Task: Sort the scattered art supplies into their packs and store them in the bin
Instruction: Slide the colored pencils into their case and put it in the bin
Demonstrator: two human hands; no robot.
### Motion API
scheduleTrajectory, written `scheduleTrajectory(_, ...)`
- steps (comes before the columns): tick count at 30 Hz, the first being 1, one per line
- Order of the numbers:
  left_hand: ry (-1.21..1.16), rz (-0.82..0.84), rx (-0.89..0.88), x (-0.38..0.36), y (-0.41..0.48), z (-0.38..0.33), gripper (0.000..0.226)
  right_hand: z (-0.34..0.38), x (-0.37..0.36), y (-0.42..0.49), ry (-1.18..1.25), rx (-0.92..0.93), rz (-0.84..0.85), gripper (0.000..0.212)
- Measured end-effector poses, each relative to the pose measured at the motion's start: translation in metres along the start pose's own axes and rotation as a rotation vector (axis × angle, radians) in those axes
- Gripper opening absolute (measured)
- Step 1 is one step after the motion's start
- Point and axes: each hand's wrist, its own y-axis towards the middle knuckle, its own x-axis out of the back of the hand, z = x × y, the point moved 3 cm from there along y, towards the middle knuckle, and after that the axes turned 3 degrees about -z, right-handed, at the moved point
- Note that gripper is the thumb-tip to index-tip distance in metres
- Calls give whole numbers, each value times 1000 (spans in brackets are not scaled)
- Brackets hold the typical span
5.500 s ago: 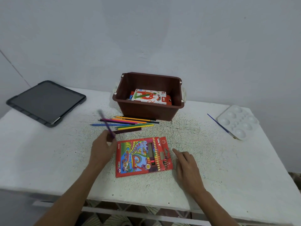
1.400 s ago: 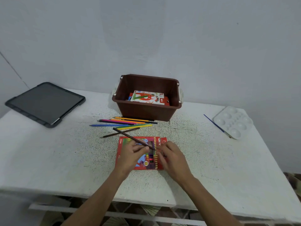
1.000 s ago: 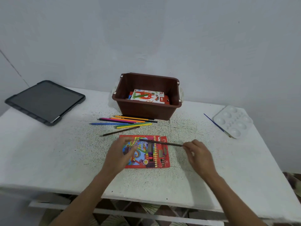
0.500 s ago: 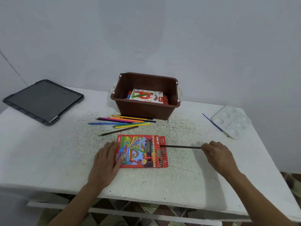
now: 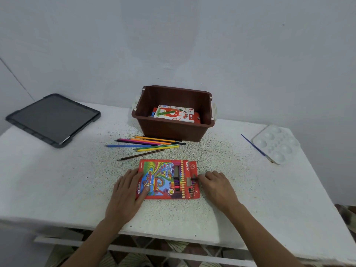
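You are pressing your flat left hand [image 5: 128,191] on the pencil pack [image 5: 163,180] while your right hand [image 5: 216,183] is pinching a dark pencil [image 5: 194,178] nearly inside it; loose pencils [image 5: 148,144] beyond your hands are waiting, a pastels pack [image 5: 174,113] already sitting in the bin [image 5: 173,130]

We see a white speckled table [image 5: 57,189] bearing a tablet [image 5: 53,119], a brown bin [image 5: 171,130], loose pencils [image 5: 142,142], a red pencil pack [image 5: 163,180], a paintbrush [image 5: 257,148] and a palette [image 5: 276,143].

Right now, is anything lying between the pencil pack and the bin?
Yes: the loose pencils lie on the table between the pencil pack and the bin, by its front wall. Nothing else visible stands there.
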Motion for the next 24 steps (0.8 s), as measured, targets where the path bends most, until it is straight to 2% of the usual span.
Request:
scheduleTrajectory(3, 2, -9, -4, -2, 0, 2, 68, -2, -5, -1, 22, -28, 16, 27)
scheduleTrajectory(12, 0, -52, -16, 1, 2, 2, 68, -1, -8, 3, 92, 24, 4, 27)
scheduleTrajectory(17, 0, -91, -17, 2, 7, 5, 65, 0, -10, -1, 122, 42, 39, 35)
scheduleTrajectory(19, -7, -174, 28, 9, 13, 6, 59, -1, -11, -4, 146, 34, 40, 39)
scheduleTrajectory(22, 88, -283, 75, 20, 30, 13, 34, 1, -6, -7, 214, -9, 22, 34)
scheduleTrajectory(24, 177, -246, 65, 24, 45, 17, 32, 3, -3, -8, 271, -51, 30, 38)
